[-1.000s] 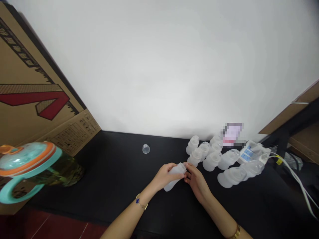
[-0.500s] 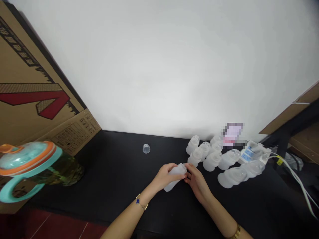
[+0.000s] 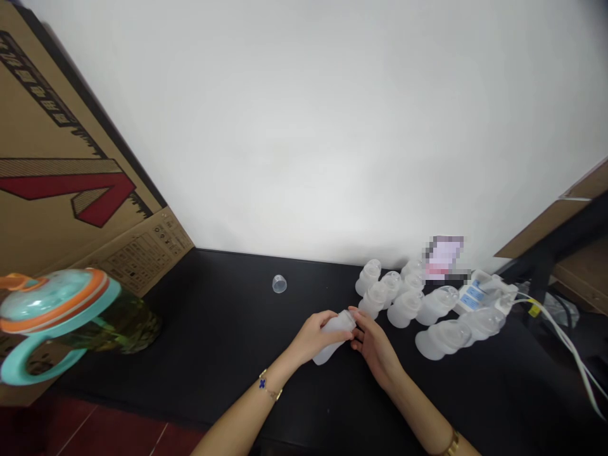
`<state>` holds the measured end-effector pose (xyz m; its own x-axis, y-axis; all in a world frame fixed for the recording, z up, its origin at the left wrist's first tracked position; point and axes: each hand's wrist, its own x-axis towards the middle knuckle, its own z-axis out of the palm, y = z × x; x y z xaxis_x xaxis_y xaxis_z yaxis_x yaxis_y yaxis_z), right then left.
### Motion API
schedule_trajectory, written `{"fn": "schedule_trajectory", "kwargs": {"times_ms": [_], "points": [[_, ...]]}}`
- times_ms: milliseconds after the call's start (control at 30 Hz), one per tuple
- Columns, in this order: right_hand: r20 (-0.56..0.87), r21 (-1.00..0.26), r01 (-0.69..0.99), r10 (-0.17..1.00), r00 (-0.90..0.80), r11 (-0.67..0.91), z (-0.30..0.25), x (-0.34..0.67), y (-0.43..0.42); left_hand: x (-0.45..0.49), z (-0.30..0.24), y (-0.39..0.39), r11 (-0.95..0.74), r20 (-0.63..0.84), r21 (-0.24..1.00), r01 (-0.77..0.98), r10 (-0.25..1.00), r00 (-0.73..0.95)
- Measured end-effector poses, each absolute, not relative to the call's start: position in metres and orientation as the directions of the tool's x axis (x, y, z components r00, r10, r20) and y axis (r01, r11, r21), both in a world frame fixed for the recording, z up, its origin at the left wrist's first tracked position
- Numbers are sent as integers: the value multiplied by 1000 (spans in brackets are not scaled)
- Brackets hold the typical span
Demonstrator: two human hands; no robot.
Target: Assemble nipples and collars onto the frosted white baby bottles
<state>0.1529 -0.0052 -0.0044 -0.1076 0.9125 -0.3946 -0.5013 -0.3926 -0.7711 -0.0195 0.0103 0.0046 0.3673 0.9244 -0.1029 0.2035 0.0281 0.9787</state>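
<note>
My left hand (image 3: 316, 339) is wrapped round a frosted white baby bottle (image 3: 327, 351), which tilts over the table with its neck toward the upper right. At that neck, the thumb and fingers of my right hand (image 3: 373, 345) are curled against the rim. Whether a ring or only the bare neck lies under them is too small to tell. A clear dome cap (image 3: 279, 284) sits apart on the black table, up and left of my hands. To the right stands a group of similar baby bottles (image 3: 405, 308) with clear caps on.
A large jug (image 3: 109, 316) with a teal and orange lid stands at the left, before a cardboard box (image 3: 57, 139). Beyond the bottles are a pixelated phone-like item (image 3: 443, 256), a white device (image 3: 475, 291) and white cables (image 3: 565, 342). A white wall closes the back.
My right fingers have shifted slightly at the bottle's neck. The bottle and my left hand stay almost in place.
</note>
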Motion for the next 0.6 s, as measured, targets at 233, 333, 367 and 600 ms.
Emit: {"fn": "schedule_trajectory", "kwargs": {"times_ms": [233, 333, 367, 600], "points": [[-366, -783, -480, 917, -158, -395, -2, 154, -7, -19, 2, 10, 37, -107, 981, 191, 922, 371], [-373, -779, -487, 916, -147, -396, -2, 154, -6, -19, 1, 11, 43, -111, 982, 182, 919, 379], [-377, -776, -489, 915, -145, -397, -2, 154, -6, -19, 1, 11, 45, -112, 982, 182, 918, 380], [-394, -766, -501, 910, -128, -402, -4, 153, -6, -19, 0, 11, 38, -109, 981, 192, 920, 375]]}}
